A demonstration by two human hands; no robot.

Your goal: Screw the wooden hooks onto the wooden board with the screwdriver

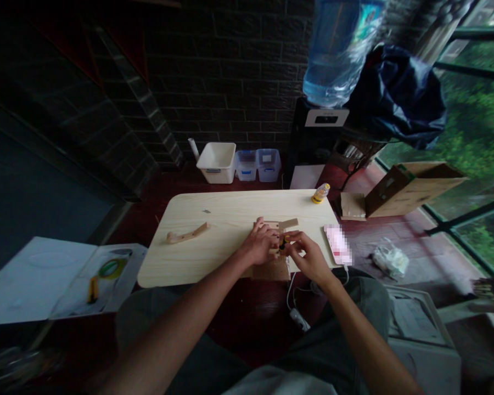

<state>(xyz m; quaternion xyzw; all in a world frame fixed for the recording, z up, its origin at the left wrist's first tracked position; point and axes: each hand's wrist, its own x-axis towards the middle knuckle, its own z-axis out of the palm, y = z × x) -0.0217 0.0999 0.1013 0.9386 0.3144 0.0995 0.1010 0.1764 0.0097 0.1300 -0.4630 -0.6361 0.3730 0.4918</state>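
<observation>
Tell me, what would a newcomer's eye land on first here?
Probably the big blue translucent plastic water bottle, atop the black dispenser by the dark brick wall. Next, the pale wood-grained table at the centre, where the left hand is on light-brown wooden pieces and the fingers of the right hand appear to hold a small yellow-and-black object.

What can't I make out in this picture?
Head view:
Light brown wooden pieces: partly covered by the left hand.
Small yellow and black object at the right hand: too tiny to identify.
Pink and white rectangular phone: screen blurred into blocks.
Blue plastic water bottle: top cut off by the upper edge.
</observation>
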